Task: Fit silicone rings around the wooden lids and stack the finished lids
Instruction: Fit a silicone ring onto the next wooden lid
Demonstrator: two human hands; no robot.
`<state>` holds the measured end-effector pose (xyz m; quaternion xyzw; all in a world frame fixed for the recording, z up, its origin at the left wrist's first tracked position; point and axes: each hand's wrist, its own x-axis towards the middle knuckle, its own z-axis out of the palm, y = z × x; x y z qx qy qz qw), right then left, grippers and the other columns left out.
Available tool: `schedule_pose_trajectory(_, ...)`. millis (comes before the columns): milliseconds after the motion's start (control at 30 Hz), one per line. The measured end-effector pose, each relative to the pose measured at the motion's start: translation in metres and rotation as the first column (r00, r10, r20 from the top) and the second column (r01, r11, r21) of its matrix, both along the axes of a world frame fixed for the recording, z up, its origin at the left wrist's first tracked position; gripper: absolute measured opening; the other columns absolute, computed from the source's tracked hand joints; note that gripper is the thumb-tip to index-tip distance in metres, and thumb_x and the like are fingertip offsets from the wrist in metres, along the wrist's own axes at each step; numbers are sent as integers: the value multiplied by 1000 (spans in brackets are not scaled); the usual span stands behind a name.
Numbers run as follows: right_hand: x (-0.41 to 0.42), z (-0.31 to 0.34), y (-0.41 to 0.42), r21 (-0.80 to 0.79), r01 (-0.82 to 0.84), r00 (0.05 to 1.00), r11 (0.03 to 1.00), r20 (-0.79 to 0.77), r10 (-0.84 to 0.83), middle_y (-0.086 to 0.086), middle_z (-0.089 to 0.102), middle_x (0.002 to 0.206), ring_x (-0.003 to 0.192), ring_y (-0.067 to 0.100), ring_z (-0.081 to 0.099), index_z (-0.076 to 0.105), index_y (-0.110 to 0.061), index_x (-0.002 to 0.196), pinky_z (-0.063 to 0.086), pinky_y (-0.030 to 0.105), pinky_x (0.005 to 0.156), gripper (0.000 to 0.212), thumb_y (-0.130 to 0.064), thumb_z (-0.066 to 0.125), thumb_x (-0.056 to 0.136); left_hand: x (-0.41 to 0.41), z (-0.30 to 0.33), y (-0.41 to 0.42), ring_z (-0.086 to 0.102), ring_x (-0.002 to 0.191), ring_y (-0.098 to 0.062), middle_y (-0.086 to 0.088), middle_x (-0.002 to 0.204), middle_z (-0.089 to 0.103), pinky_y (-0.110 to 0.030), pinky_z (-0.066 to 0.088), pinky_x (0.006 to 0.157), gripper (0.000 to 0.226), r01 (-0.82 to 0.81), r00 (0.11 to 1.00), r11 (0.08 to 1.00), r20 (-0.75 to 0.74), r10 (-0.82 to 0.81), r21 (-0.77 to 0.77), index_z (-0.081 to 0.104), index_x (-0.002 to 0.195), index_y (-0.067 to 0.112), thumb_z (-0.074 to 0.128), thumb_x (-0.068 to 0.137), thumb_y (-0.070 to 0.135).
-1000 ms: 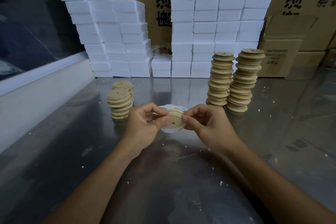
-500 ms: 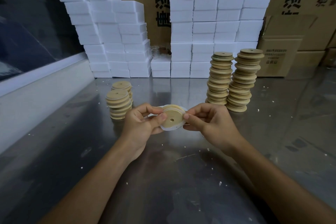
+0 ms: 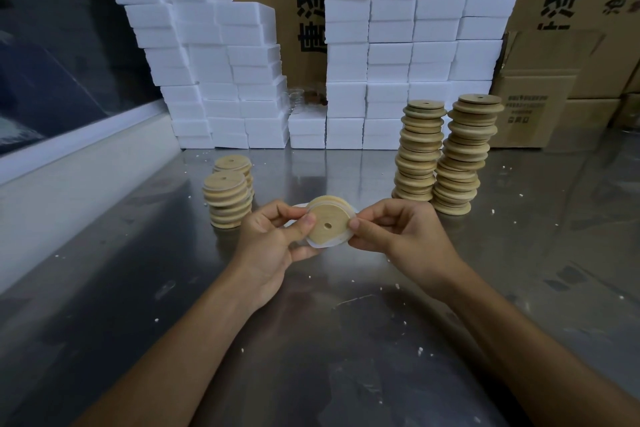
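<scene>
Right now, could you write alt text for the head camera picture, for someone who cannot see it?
Two hands, left hand and right hand, pinch a wooden lid with a white silicone ring partly around it, above a metal table. Two short lid stacks stand left, two tall lid stacks right, white foam blocks and cardboard boxes behind.

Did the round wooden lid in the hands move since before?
Yes. The wooden lid has tipped up to face the camera and risen slightly, judged against the short lid stack to its left.

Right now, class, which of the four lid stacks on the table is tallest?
The far-right stack; its top lid sits slightly above its left neighbour, well above both short left-hand stacks.
</scene>
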<state>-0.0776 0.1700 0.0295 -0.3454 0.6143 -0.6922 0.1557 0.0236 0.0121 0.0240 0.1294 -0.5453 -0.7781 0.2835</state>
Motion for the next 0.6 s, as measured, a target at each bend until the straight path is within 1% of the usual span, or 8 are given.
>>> schedule_pose_trajectory(133,-1,2,1,-13,-22,998,1000,50,23,22,75,83,78,26,73,70,9,85,63,35,77,6,3,71,83,0,1,1,71,86,-31,-18,99,68,-43,59,59,12,26,1000,998,-8,-25,55,56,68,5,68,67,3)
schedule_pose_trajectory(233,1,2,1,-19,-19,998,1000,55,20,22,75,84,79,26,73,70,8,85,62,35,78,5,3,71,83,-1,0,0,71,84,-29,-15,97,68,-44,59,59,13,23,1000,997,-10,-22,73,56,68,6,65,75,-2)
schedule_pose_trajectory(300,2,1,1,-17,-2,999,1000,46,3,23,75,85,82,31,73,71,7,86,62,39,81,7,1,73,82,-2,0,0,72,84,-28,-15,95,69,-46,60,61,13,22,1000,997,-15,-20,76,55,69,5,66,74,0)
schedule_pose_trajectory(367,3,-1,0,2,4,1000,1000,21,-4,25,74,85,85,39,72,71,7,87,61,45,83,10,-1,74,83,-2,0,0,72,83,-30,-13,88,71,-50,60,64,12,45,998,993,-54,-40,108,55,69,5,67,70,2)
schedule_pose_trajectory(433,5,-5,-3,17,0,1000,1000,-2,0,23,74,83,85,42,72,69,7,88,61,48,81,12,-4,73,85,-2,-1,-1,73,83,-31,-15,85,71,-52,60,66,13,58,995,991,-84,-48,124,53,71,5,65,71,1)
schedule_pose_trajectory(500,5,-8,-4,4,15,1000,1000,-22,-15,21,74,81,81,41,72,68,8,88,62,45,77,13,-5,72,86,-3,-2,0,71,88,-33,-21,97,66,-51,60,68,16,35,998,995,-62,-29,94,52,72,4,63,79,-5)
schedule_pose_trajectory(567,2,-9,-4,-1,50,995,999,-84,-50,17,75,77,77,37,73,68,5,86,63,41,73,10,-4,72,87,-3,-3,0,71,91,-33,-25,107,61,-45,60,69,19,-10,1000,1000,-12,10,-19,51,75,4,61,84,-9)
schedule_pose_trajectory(600,0,-10,-4,8,74,988,997,-137,-72,15,75,75,74,35,73,68,2,85,63,41,71,8,-4,72,87,-3,-4,0,71,89,-30,-24,106,62,-41,60,69,20,-29,1000,995,3,29,-93,51,77,4,62,84,-11)
